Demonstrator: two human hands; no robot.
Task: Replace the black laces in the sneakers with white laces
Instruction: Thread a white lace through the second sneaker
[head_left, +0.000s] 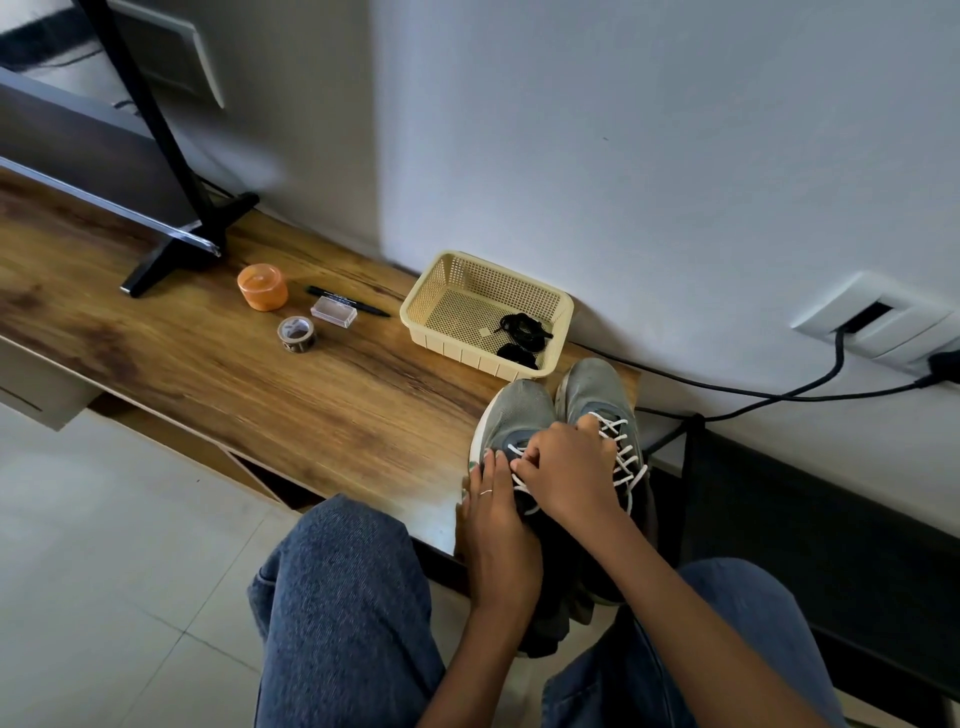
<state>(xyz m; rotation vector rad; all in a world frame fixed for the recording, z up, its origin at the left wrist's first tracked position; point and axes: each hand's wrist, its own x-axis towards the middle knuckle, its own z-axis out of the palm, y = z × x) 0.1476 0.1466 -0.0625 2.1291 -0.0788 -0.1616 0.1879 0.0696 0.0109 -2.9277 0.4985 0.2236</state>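
your left hand rests on the left sneaker, fingers curled at its white lace. your right hand pinches that lace, lying across toward the right sneaker, which is fully laced in white. both stand at the worktop edge. the black laces lie in the cream basket just behind.

A long wood-grain shelf is set against a pale grey wall, above a glossy white tiled floor.
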